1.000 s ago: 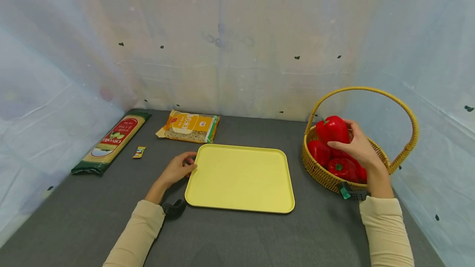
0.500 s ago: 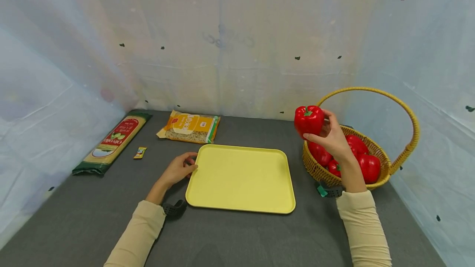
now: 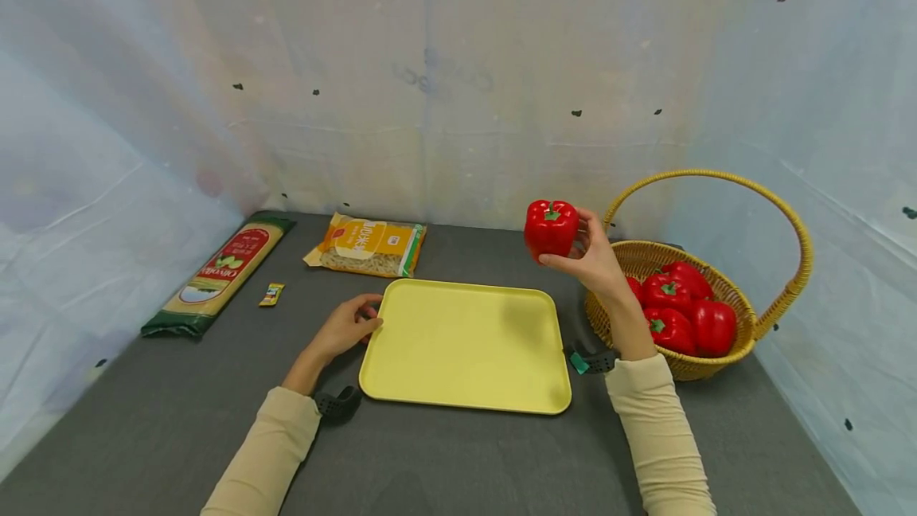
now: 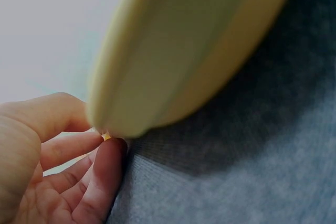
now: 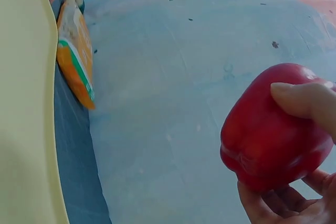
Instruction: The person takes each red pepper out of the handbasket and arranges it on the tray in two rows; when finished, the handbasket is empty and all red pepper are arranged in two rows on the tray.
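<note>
A glossy red bell pepper (image 3: 551, 228) with a green stem is held in my right hand (image 3: 593, 257), above the right back part of the yellow tray (image 3: 466, 349). The right wrist view shows the thumb on one side of the pepper (image 5: 273, 129) and fingers beneath it. My left hand (image 3: 345, 326) holds the tray's left edge. In the left wrist view its thumb and fingers meet at the rim of the tray (image 4: 157, 61). Right of the tray stands a wicker basket (image 3: 691, 371) with several more red bell peppers (image 3: 669, 329); my right forearm hides part of it.
Behind the tray lies an orange and clear food bag (image 3: 368, 245). A long green and red package (image 3: 222, 273) rests at the left, with a small yellow packet (image 3: 271, 295) beside it. The basket's tall handle (image 3: 716, 173) arches upward. A pale curtain (image 3: 458, 102) encloses the table's back and sides.
My right hand has lifted the bell pepper out of the basket and carried it left over the tray. The left hand and the tray have stayed in place.
</note>
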